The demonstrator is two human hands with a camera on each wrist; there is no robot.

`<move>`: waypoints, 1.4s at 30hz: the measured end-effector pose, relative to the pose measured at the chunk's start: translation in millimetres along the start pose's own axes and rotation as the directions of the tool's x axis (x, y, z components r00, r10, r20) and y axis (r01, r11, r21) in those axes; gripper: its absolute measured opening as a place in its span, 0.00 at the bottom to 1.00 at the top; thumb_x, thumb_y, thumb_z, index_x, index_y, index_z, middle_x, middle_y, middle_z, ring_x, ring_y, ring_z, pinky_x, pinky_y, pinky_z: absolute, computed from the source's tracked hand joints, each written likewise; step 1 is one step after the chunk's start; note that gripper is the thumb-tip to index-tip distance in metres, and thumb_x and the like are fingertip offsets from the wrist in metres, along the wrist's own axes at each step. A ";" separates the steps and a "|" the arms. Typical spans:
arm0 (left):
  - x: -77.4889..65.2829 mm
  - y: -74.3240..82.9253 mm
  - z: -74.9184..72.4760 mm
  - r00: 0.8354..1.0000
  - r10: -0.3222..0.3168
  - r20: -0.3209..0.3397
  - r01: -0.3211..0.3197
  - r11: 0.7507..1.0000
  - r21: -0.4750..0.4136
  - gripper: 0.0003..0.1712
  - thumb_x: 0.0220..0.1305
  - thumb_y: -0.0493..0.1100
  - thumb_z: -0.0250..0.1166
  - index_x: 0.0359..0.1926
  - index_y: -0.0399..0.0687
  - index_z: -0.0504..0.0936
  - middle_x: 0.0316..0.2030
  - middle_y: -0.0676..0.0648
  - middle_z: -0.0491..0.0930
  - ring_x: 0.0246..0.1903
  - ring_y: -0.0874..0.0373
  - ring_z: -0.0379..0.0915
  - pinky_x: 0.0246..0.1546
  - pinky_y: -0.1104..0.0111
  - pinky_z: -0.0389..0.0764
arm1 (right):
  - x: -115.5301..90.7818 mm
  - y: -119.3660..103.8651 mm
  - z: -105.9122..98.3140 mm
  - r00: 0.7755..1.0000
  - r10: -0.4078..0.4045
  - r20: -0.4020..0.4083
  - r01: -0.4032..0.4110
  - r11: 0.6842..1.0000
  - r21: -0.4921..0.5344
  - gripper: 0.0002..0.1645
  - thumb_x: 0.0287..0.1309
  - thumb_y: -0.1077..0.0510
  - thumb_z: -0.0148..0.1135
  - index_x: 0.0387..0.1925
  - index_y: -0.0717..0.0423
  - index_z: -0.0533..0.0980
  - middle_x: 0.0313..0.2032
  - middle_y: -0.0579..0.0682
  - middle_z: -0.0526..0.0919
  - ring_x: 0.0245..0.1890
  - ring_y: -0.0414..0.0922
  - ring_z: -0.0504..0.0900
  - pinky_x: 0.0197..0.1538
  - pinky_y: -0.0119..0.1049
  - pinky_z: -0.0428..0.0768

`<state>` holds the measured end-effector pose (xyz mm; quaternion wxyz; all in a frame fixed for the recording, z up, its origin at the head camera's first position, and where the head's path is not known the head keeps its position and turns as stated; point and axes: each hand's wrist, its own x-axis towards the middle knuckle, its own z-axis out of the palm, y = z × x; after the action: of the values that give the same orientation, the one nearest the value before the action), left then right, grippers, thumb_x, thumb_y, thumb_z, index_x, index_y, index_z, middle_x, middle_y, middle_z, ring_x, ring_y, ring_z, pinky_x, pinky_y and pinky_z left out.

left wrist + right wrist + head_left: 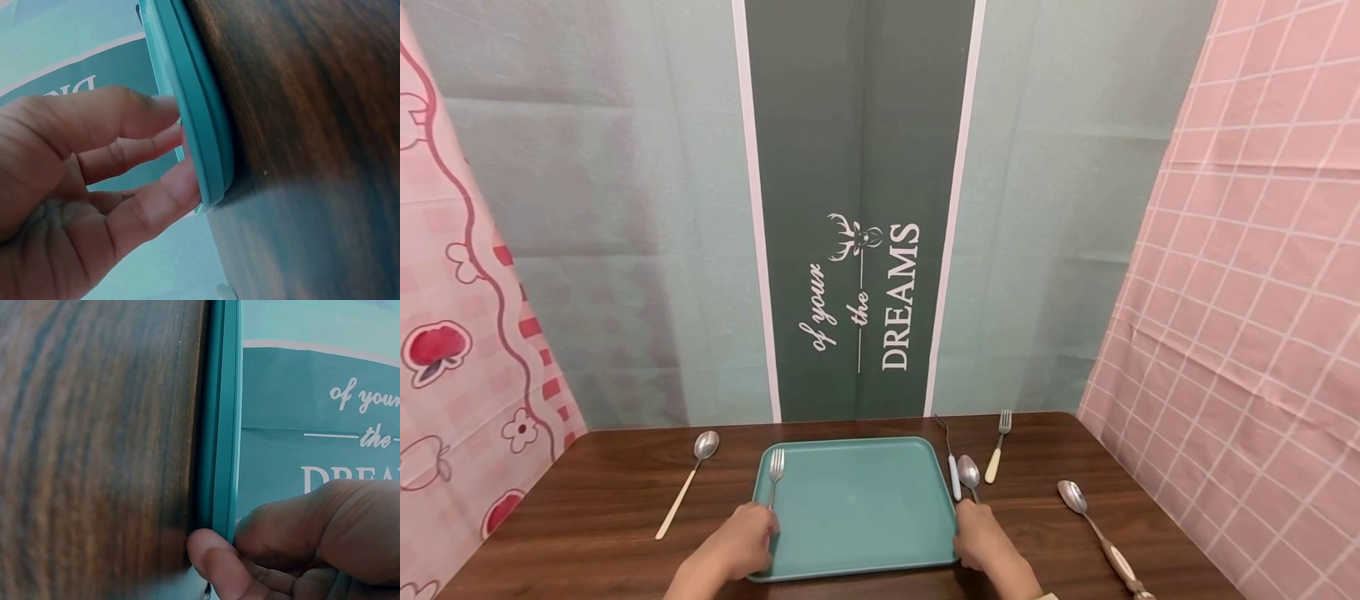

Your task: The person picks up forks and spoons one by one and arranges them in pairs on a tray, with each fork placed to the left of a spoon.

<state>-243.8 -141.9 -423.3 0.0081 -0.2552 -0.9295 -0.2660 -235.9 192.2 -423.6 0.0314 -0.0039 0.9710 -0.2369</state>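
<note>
Head view: our left grip and right grip clamp the teal tray.
At the middle of the desk, we pinch its left and right rims; we'd best hold both sides level so the fork doesn't slide.

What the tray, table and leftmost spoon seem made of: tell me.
Tray: probably plastic, satin teal, judging by its smooth rim. Table: wood or laminate, low sheen, streaky brown grain. Spoon: apparently metal bowl, shiny highlights; smooth cream handle, perhaps plastic.
</note>
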 end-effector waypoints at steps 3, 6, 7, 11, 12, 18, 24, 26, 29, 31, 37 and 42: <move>-0.7 0.0 1.1 1.000 0.022 -0.022 -0.021 1.000 0.018 0.10 0.32 0.24 0.57 0.16 0.42 0.71 0.17 0.52 0.62 0.22 0.57 0.55 0.19 0.69 0.61 | -0.1 0.5 0.0 1.000 -0.007 -0.006 0.007 1.000 -0.002 0.05 0.42 0.76 0.53 0.21 0.68 0.72 0.15 0.53 0.70 0.12 0.42 0.74 0.15 0.32 0.72; -0.9 0.1 1.2 0.999 0.034 -0.031 -0.033 0.999 0.030 0.10 0.33 0.25 0.58 0.15 0.43 0.70 0.16 0.53 0.62 0.21 0.58 0.55 0.19 0.70 0.62 | 0.0 1.1 0.3 1.000 -0.012 -0.009 0.012 1.000 -0.004 0.06 0.42 0.77 0.53 0.20 0.67 0.72 0.15 0.53 0.70 0.12 0.42 0.74 0.15 0.32 0.73; -0.8 0.5 0.6 0.999 0.029 -0.031 -0.028 0.999 0.033 0.08 0.33 0.26 0.59 0.15 0.42 0.72 0.17 0.52 0.64 0.22 0.58 0.58 0.20 0.69 0.66 | -0.1 1.2 0.3 1.000 -0.012 -0.009 0.012 1.000 -0.004 0.06 0.42 0.77 0.53 0.20 0.67 0.72 0.15 0.53 0.70 0.12 0.42 0.74 0.15 0.32 0.73; 0.4 2.9 -3.8 0.999 -0.027 -0.032 0.029 0.998 0.047 0.11 0.34 0.31 0.64 0.26 0.33 0.79 0.26 0.46 0.74 0.29 0.53 0.68 0.29 0.58 0.76 | 0.1 1.3 0.5 1.000 -0.005 -0.005 0.005 1.000 -0.003 0.05 0.42 0.76 0.53 0.21 0.69 0.72 0.15 0.53 0.70 0.12 0.42 0.74 0.15 0.32 0.72; 0.4 3.9 -5.0 0.998 -0.044 -0.040 0.047 0.996 0.069 0.14 0.34 0.33 0.65 0.30 0.33 0.81 0.28 0.45 0.74 0.30 0.52 0.69 0.31 0.55 0.76 | 0.4 1.3 0.7 1.000 -0.004 -0.006 0.004 1.000 -0.004 0.05 0.42 0.76 0.53 0.21 0.68 0.72 0.15 0.53 0.70 0.11 0.42 0.74 0.15 0.32 0.72; 0.4 7.3 -8.5 0.992 -0.094 -0.090 0.116 0.950 0.288 0.18 0.35 0.41 0.69 0.34 0.42 0.83 0.26 0.47 0.70 0.24 0.53 0.67 0.23 0.53 0.71 | 1.2 1.5 1.9 1.000 0.008 -0.007 -0.008 1.000 -0.002 0.04 0.43 0.76 0.56 0.22 0.69 0.72 0.15 0.53 0.70 0.12 0.42 0.74 0.15 0.32 0.72; -0.6 5.8 -8.9 0.990 -0.115 -0.083 0.137 0.935 0.329 0.17 0.36 0.43 0.70 0.33 0.43 0.82 0.25 0.48 0.68 0.24 0.53 0.65 0.22 0.53 0.69 | 1.2 1.9 1.2 1.000 0.002 -0.007 -0.002 1.000 -0.007 0.05 0.43 0.76 0.55 0.20 0.67 0.72 0.15 0.53 0.70 0.12 0.42 0.74 0.15 0.31 0.72; -1.1 5.7 -9.2 0.990 -0.120 -0.079 0.139 0.934 0.328 0.17 0.36 0.43 0.70 0.33 0.44 0.82 0.25 0.48 0.68 0.24 0.54 0.64 0.22 0.54 0.69 | 1.2 1.7 0.4 1.000 0.004 -0.004 -0.004 1.000 -0.010 0.06 0.42 0.76 0.56 0.20 0.67 0.72 0.15 0.53 0.70 0.12 0.42 0.74 0.15 0.31 0.72; -1.2 5.3 -10.0 0.989 -0.125 -0.080 0.145 0.933 0.330 0.18 0.36 0.43 0.71 0.34 0.44 0.82 0.25 0.49 0.68 0.24 0.54 0.64 0.22 0.54 0.69 | 1.3 1.3 -0.6 1.000 0.008 -0.002 -0.008 1.000 -0.010 0.06 0.42 0.76 0.56 0.20 0.67 0.72 0.14 0.54 0.70 0.12 0.43 0.74 0.15 0.32 0.72; -1.9 4.7 -10.7 0.988 -0.123 -0.090 0.147 0.932 0.332 0.19 0.35 0.43 0.71 0.35 0.44 0.83 0.24 0.49 0.68 0.24 0.54 0.64 0.22 0.54 0.69 | 1.2 1.0 -1.0 1.000 0.008 -0.002 -0.008 1.000 -0.011 0.05 0.42 0.76 0.57 0.20 0.67 0.72 0.15 0.54 0.70 0.12 0.43 0.74 0.15 0.32 0.72; -7.3 -3.7 -13.3 0.987 -0.119 -0.104 0.147 0.936 0.319 0.20 0.37 0.42 0.72 0.37 0.42 0.84 0.29 0.47 0.71 0.28 0.50 0.70 0.25 0.51 0.72 | 1.3 0.5 -1.4 1.000 0.009 0.001 -0.009 1.000 -0.007 0.05 0.42 0.76 0.56 0.20 0.67 0.71 0.15 0.54 0.70 0.12 0.43 0.73 0.15 0.32 0.72; -11.0 -16.3 -16.5 0.985 -0.142 -0.098 0.166 0.930 0.327 0.18 0.40 0.42 0.71 0.37 0.42 0.84 0.28 0.48 0.71 0.27 0.52 0.70 0.25 0.50 0.72 | 0.8 -1.4 -1.2 1.000 0.024 0.017 -0.024 1.000 -0.004 0.05 0.43 0.75 0.57 0.20 0.67 0.71 0.15 0.54 0.70 0.12 0.43 0.74 0.15 0.32 0.72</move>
<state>-244.0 -167.2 -418.8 0.0639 -0.1667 -0.9774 -0.1136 -236.9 191.5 -421.9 0.0425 0.0056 0.9711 -0.2349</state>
